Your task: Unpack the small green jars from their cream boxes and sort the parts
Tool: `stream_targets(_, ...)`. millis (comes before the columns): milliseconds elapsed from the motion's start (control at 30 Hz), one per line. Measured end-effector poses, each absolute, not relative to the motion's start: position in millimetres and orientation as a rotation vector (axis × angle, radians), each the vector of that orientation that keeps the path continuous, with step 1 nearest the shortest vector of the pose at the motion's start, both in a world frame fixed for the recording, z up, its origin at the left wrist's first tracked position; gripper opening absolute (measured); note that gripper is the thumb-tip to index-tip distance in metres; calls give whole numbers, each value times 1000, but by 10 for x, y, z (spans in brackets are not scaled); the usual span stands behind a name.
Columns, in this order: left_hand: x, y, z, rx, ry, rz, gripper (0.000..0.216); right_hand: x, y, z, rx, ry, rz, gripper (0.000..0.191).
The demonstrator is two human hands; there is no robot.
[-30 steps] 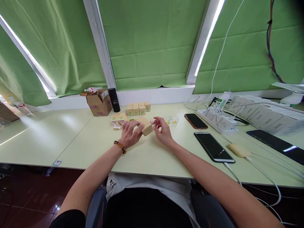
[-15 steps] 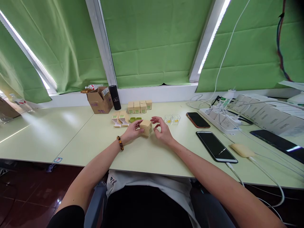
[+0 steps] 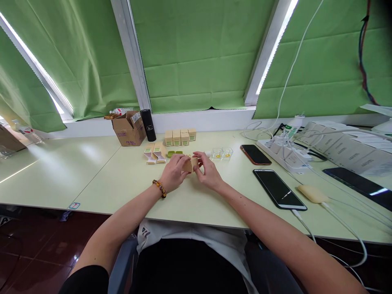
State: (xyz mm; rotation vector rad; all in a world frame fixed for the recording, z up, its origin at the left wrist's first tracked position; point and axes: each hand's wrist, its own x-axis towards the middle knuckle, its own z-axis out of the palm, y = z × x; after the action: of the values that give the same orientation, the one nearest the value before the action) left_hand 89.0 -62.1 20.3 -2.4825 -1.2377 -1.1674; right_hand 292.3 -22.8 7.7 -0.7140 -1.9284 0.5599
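Note:
A small tan cardboard box (image 3: 190, 164) sits between both my hands just above the pale green desk (image 3: 122, 179). My left hand (image 3: 174, 173), with a bead bracelet on the wrist, wraps round its left side. My right hand (image 3: 207, 170) pinches its right side with fingers curled. Behind lie two unfolded box blanks (image 3: 155, 153), small green lids (image 3: 174, 154), a row of several closed tan boxes (image 3: 179, 137) and two clear cups with yellow contents (image 3: 222, 153).
A brown carton (image 3: 128, 129) and a black bottle (image 3: 148, 125) stand at the back left. Two phones (image 3: 278, 188) (image 3: 254, 154), a power strip (image 3: 284, 157) with white cables and white boxes (image 3: 339, 147) fill the right side.
My left hand has closed further over the small box and my right hand has come in to pinch it. The camera view has barely shifted.

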Motion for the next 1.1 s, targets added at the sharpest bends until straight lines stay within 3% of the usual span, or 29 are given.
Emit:
stream_targets(400,888,-626,194,-2426,-1190,-908,41,2902,-280,78,-737,-1985,570,63)
stream_targets(1100,876,-647,242,-2429,-1152,-798,40,2922,-253,63,-809,-2019,587,59)
